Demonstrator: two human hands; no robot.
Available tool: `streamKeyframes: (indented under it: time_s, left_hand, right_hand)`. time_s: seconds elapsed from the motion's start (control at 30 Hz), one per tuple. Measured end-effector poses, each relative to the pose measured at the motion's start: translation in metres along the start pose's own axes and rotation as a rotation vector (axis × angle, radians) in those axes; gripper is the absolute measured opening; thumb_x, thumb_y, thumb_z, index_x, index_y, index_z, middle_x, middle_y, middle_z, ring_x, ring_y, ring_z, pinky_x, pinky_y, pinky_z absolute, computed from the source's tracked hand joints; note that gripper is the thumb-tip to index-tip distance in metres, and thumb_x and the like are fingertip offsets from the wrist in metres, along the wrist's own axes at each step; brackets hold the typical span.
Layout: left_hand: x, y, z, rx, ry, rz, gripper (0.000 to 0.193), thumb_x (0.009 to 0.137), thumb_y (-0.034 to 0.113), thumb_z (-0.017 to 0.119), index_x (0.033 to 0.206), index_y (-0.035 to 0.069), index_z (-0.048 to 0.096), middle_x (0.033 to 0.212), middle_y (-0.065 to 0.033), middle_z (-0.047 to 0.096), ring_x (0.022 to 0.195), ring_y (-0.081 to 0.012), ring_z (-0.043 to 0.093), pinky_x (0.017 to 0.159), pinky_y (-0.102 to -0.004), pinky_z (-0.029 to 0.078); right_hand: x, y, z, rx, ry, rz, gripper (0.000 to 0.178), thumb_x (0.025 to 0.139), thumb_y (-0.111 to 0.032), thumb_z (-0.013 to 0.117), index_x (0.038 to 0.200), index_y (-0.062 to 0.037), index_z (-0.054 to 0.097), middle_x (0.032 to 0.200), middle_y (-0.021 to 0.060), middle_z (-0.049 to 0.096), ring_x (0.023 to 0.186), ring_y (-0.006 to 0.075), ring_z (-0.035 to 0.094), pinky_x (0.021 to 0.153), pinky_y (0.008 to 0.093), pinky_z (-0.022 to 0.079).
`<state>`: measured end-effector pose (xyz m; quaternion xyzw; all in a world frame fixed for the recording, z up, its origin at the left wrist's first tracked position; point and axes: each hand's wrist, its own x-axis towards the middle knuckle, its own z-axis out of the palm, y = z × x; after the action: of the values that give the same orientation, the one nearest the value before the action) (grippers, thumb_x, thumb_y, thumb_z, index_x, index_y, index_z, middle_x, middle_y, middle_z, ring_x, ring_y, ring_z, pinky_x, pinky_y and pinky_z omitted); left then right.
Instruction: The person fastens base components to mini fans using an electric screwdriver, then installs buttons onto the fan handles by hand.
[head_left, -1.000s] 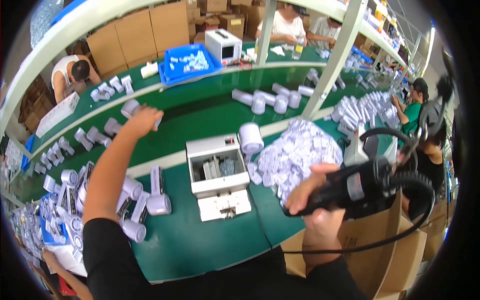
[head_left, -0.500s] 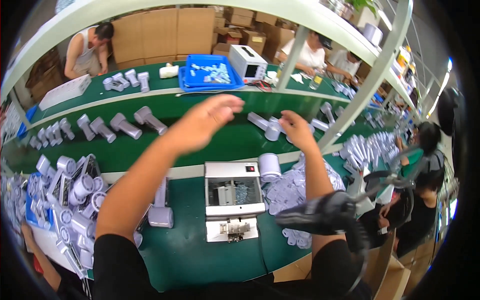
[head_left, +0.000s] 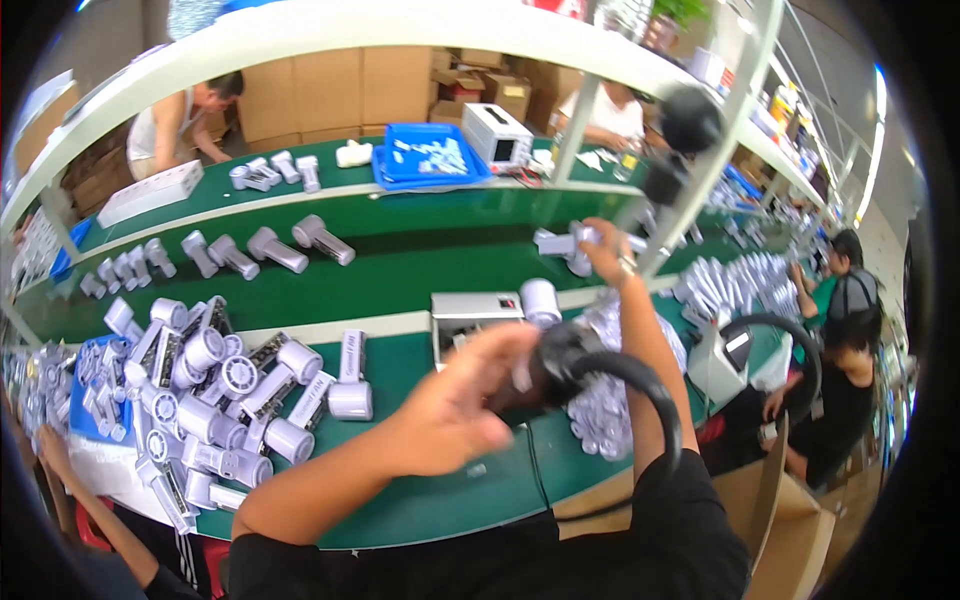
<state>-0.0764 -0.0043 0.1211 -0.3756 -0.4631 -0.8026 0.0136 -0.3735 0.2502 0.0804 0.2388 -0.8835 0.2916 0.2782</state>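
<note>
My left hand is over the near bench, its thumb and fingers spread around the end of a dark, blurred tool with a curved black cable. Whether they touch it I cannot make out. Further out, my right hand is closed on a pale lilac handheld fan lying on the green belt; its fingertips are partly hidden. Below my left hand's fingers, a silver-white machine is half covered. A round lilac fan part stands beside it.
Lilac fan bodies are heaped at the left, by a blue tray. Pale plastic parts pile up right of the machine. More fans lie along the green belt. A slanting white post rises at right. People work nearby.
My left hand has come back from above the belt to the near bench, beside the dark tool. My right hand stays at the belt by the fan. The view has shifted slightly.
</note>
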Motion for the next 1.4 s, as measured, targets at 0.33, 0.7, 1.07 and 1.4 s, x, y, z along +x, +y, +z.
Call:
streamKeyframes:
  time_s: [0.33, 0.7, 1.07, 1.4]
  left_hand:
    - [-0.078, -0.058, -0.001, 0.046, 0.603, -0.469, 0.046, 0.087, 0.015, 0.057, 0.126, 0.001, 0.038, 0.119, -0.0174, 0.052, 0.102, -0.025, 0.057, 0.084, -0.0358, 0.05]
    - [-0.123, -0.074, 0.024, -0.527, 0.886, -0.01, 0.041, 0.092, 0.044, 0.036, 0.091, 0.006, 0.05, 0.086, -0.01, 0.056, 0.086, -0.0228, 0.054, 0.086, -0.038, 0.041]
    - [-0.124, -0.022, 0.01, 0.43, 0.457, -0.272, 0.046, 0.071, 0.007, 0.071, 0.102, 0.006, 0.036, 0.095, -0.01, 0.052, 0.087, -0.0181, 0.053, 0.077, -0.0324, 0.045]
    - [-0.13, -0.038, 0.008, 0.71, 0.191, -0.285, 0.056, 0.071, 0.014, 0.075, 0.118, 0.002, 0.047, 0.109, -0.0117, 0.057, 0.098, -0.0223, 0.058, 0.084, -0.032, 0.045]
  right_hand:
    - [-0.258, -0.125, -0.091, 1.342, 0.032, 0.575, 0.037, 0.073, -0.007, 0.063, 0.107, 0.0061, 0.057, 0.103, 0.0143, 0.062, 0.092, 0.0195, 0.06, 0.082, 0.0318, 0.048]
    - [-0.243, -0.143, -0.038, 0.086, -0.273, 0.034, 0.023, 0.081, -0.014, 0.062, 0.102, -0.0044, 0.063, 0.098, 0.0115, 0.061, 0.086, 0.0256, 0.058, 0.076, 0.0363, 0.045]
    - [-0.215, -0.093, -0.025, -0.251, 0.057, -0.229, 0.019, 0.069, -0.007, 0.066, 0.088, -0.007, 0.068, 0.102, 0.0137, 0.057, 0.093, 0.0304, 0.053, 0.078, 0.0415, 0.039]
    - [-0.226, -0.214, -0.04, 0.914, -0.264, -0.403, 0.026, 0.066, 0.009, 0.065, 0.091, -0.0003, 0.065, 0.098, 0.0161, 0.064, 0.086, 0.0284, 0.064, 0.07, 0.0359, 0.052]
